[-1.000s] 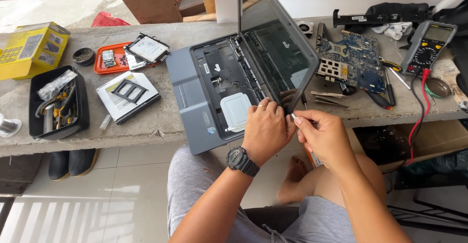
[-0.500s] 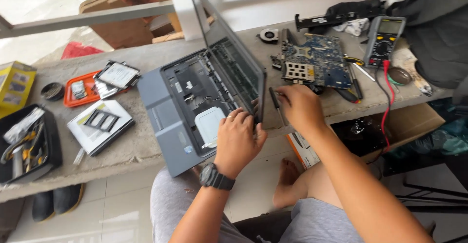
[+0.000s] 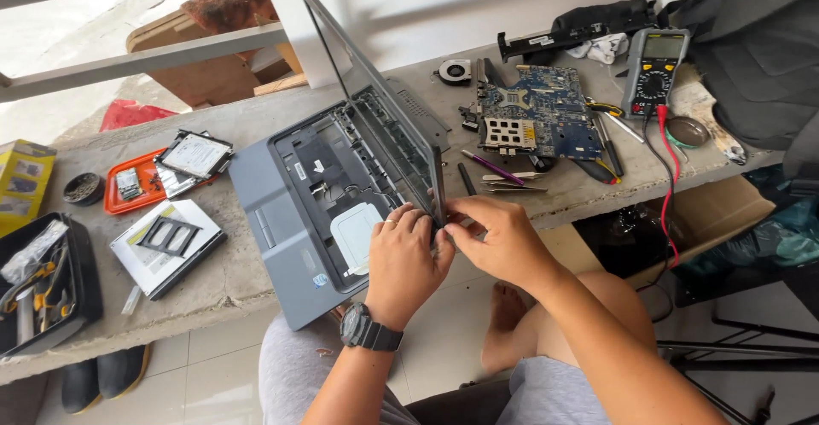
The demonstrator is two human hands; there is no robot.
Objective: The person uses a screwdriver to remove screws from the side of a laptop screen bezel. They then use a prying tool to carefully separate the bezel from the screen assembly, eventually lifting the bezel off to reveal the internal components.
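Observation:
A grey laptop base point(image 3: 281, 212), stripped of its keyboard, lies on the concrete bench with its lid point(image 3: 375, 109) standing up edge-on. My left hand point(image 3: 401, 263), with a black watch on the wrist, has its fingers on the lid's near lower corner by the hinge. My right hand point(image 3: 499, 241) pinches the same corner from the right side. Both hands meet at the lid's edge. Whether a small tool sits between the fingers is hidden.
A blue circuit board point(image 3: 537, 118), a fan point(image 3: 455, 71), tweezers and screwdrivers point(image 3: 499, 173) and a multimeter point(image 3: 655, 71) with red and black leads lie right. Left are an orange tray point(image 3: 128, 190), a drive point(image 3: 194, 154), an optical drive point(image 3: 166, 241) and a black tool case point(image 3: 51, 288).
The view has swung, so the laptop sits further left and nearer. My right hand came back from the bench to the lid's lower corner, joining my left hand there.

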